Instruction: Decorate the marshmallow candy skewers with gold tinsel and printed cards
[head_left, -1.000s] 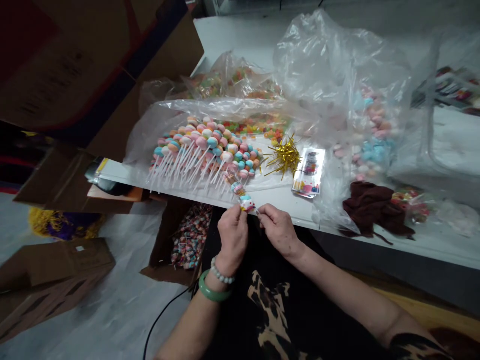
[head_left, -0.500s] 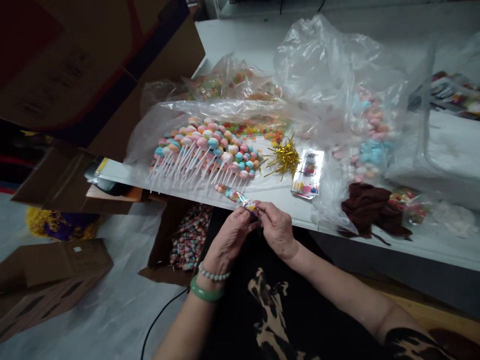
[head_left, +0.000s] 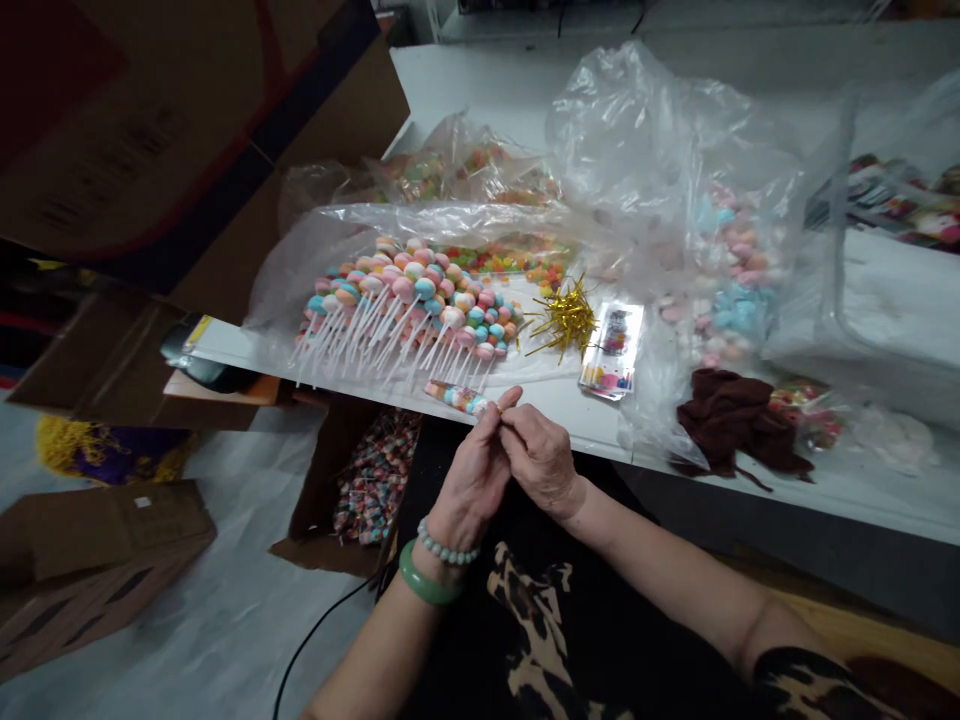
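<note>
While left hand (head_left: 474,474) and right hand (head_left: 543,462) pinch the packet (head_left: 459,397) by one end, its free end, toward nine o'clock, might snag lollipops (head_left: 403,290) at ten o'clock if swung forward.

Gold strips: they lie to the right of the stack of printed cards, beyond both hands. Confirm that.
Wrong side. The head view shows the gold strips to the left of the stack of printed cards, beyond both the left hand and right hand.

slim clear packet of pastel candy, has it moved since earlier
Yes, the packet has swung left, its far end nearer the front edge of the white table.
</note>
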